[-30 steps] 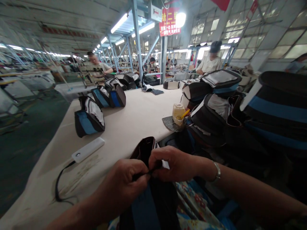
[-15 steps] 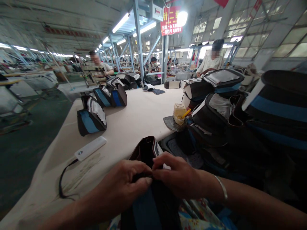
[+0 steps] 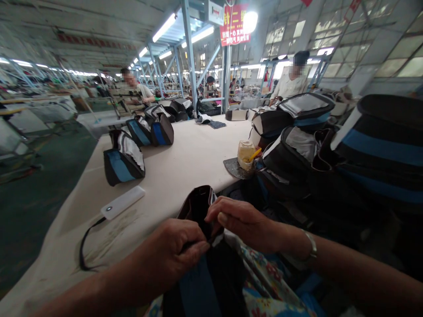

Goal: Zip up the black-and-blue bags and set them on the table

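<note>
Before me on my lap stands a black fabric bag piece [image 3: 200,286] with a blue stripe and a dark brown lining; its opening faces up and away. My left hand [image 3: 180,244] is closed on the near rim, thumb and forefinger pinching the edge. Just to the right, my right hand [image 3: 243,220], with a bracelet at the wrist, has its fingers curled over the rim by the white lining. Its fingertips are partly hidden inside the opening.
A white power bank [image 3: 122,202] with a black cable lies on the pale table [image 3: 185,154]. Similar bag pieces [image 3: 122,165] stand at the left, with a large pile [image 3: 297,154] at the right. A glue jar [image 3: 245,154] sits on a dark board. Two people work beyond.
My right hand has lifted slightly and turned, its fingers moving from a pinch beside the left thumb to over the opening. The left hand keeps its grip on the rim.
</note>
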A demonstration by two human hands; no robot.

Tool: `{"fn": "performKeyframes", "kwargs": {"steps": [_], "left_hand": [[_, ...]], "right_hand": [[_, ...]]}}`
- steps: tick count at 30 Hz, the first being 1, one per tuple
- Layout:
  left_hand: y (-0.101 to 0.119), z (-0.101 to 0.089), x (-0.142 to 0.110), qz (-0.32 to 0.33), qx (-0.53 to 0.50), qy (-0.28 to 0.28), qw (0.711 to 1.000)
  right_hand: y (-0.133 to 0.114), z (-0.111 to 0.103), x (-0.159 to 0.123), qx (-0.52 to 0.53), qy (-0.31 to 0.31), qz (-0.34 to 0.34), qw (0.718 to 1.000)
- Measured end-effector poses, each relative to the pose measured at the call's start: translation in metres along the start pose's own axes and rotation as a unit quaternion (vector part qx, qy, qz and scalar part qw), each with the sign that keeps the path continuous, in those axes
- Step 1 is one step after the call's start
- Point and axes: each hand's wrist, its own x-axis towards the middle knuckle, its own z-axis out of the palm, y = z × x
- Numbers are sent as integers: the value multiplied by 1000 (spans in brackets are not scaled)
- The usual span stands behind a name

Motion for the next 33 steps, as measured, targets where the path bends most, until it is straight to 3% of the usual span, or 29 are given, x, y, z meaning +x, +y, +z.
{"fn": "performKeyframes", "kwargs": {"steps": [4, 7, 9, 13, 18, 25, 30, 33], "left_hand": [[-3, 8, 0, 43, 40, 34, 998], [-6, 11, -1, 61, 56, 45, 996], [-6, 9, -2, 36, 43, 33, 998], [-4, -10, -4, -36, -53, -54, 996], [-13, -33, -5, -48, -39, -74, 995], [-17, -36, -12, -20, 8, -102, 995], [-18, -21, -14, -50, 45, -41, 997], [-25, -18, -16, -64, 46, -8, 997]], "right_hand": [[-1, -14, 25, -25, -160, -25, 986], [2, -13, 31, -6, -218, -55, 974], [4, -8, 28, -33, -199, -70, 977], [7, -1, 18, -82, -131, -68, 986], [5, -2, 16, -40, -128, -45, 990], [-7, -1, 25, -15, -147, 15, 989], [-8, 8, 27, -120, -129, 56, 983], [-4, 8, 28, -109, -124, 76, 983]]}}
